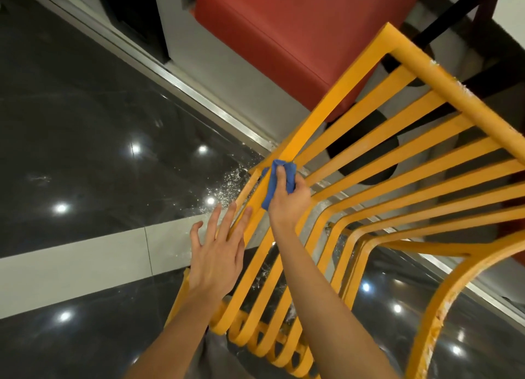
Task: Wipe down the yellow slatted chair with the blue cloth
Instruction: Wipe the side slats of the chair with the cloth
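Head view: yellow slatted chair (pixel 397 140) tilted over dark glossy floor (pixel 85 123); right hand (pixel 288 199) grips bunched blue cloth (pixel 279 180), fingers curled round it, cloth pressed on frame bar at slat junction; left hand (pixel 217 253) fingers straight, spread apart, tips resting on outer yellow bar just beside cloth; white specks (pixel 227 185) scattered on floor near chair; red cushioned seat (pixel 298 32) behind.

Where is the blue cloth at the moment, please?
In the head view, the blue cloth sits just left of centre, gripped in the right hand and pressed against the left frame bar of the yellow chair, just above the left hand.
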`<move>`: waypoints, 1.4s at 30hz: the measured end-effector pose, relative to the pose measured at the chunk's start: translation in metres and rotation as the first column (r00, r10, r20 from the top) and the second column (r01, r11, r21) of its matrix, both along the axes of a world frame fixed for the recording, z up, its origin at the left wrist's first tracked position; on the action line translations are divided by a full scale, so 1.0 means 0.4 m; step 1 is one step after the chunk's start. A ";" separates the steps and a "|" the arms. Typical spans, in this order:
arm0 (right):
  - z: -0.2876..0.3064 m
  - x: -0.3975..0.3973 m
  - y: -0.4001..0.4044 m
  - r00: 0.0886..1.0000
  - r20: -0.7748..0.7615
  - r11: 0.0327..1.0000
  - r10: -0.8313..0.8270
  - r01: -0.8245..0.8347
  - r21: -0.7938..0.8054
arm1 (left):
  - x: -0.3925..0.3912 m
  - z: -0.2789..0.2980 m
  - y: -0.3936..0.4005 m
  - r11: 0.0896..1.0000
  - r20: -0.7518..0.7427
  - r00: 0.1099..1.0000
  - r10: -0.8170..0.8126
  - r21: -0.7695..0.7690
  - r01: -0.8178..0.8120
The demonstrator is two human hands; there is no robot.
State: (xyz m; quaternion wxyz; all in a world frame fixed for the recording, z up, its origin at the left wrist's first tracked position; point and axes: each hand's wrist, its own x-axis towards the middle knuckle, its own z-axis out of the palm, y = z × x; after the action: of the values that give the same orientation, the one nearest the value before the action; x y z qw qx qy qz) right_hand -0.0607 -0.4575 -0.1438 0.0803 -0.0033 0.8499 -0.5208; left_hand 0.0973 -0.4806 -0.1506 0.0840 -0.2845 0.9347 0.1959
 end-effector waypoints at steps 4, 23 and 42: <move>0.046 -0.144 -0.064 0.980 -0.131 0.988 -0.150 0.154 0.021 | -0.002 -0.008 -0.003 1.000 0.002 1.000 -0.005 -0.011 0.005; 0.021 -0.023 -0.038 0.982 -0.133 0.983 -0.131 0.110 -0.149 | -0.005 -0.002 -0.008 1.000 0.021 1.000 -0.016 0.013 0.015; -0.026 -0.025 0.001 0.992 0.089 0.993 -0.092 0.098 -0.070 | -0.004 0.003 -0.011 0.999 0.037 0.999 -0.025 0.024 0.024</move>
State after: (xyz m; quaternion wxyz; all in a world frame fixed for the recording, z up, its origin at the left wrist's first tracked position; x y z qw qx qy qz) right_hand -0.0708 -0.4572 -0.1544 0.0916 0.0564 0.8249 -0.5550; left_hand 0.0956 -0.4849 -0.1493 0.1071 -0.2757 0.9340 0.2003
